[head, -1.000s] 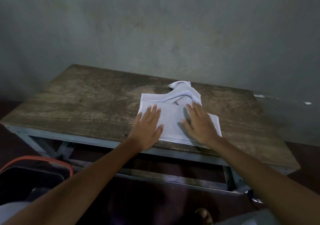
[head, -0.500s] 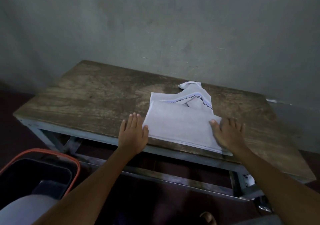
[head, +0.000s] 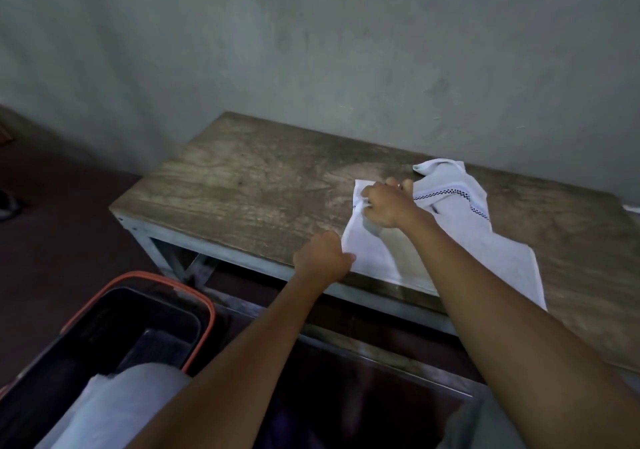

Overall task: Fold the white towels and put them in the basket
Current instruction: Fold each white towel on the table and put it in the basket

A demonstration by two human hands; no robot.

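A single camera, worn on the person's head, looks forward and down from close above the table's point(head: 242, 189) near edge toward the wall point(head: 311, 50), with the basket point(head: 210, 320) low at the left.

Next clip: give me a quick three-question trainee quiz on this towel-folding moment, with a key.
1. True or false: the left hand and the right hand both grip the left edge of the flat white towel.
2. Relative to the wooden table, where is the orange-rimmed basket? A) on top of it B) lower down, off its near-left corner C) behind it, by the wall
3. Which hand holds the towel corner nearer the wall?
Key: 1 true; 2 B; 3 the right hand.
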